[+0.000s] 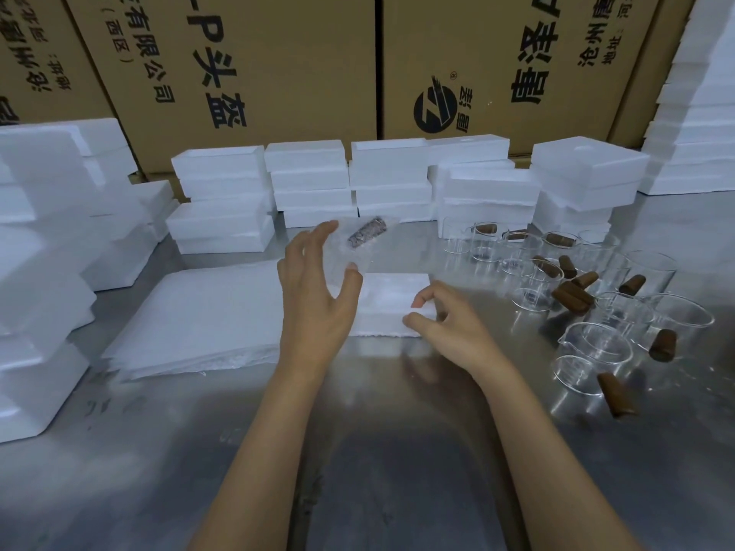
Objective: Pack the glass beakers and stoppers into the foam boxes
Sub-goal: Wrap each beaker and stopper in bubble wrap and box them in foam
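My left hand (316, 296) holds up a bubble-wrapped beaker (356, 242) with a brown stopper (368, 232) showing inside the wrap. Its thumb and fingers curl round the bundle above the table. Just below it lies a white foam box (391, 304) on the steel table. My right hand (449, 324) pinches the near right corner of that box. Several clear glass beakers (596, 344) and loose brown stoppers (572, 296) stand and lie to the right of my right hand.
A flat stack of white wrap sheets (199, 312) lies left of the foam box. Piles of foam boxes (310, 180) line the back and the left side (39, 272), with more stacked at the far right (700, 113). Cardboard cartons (258, 73) form a wall behind.
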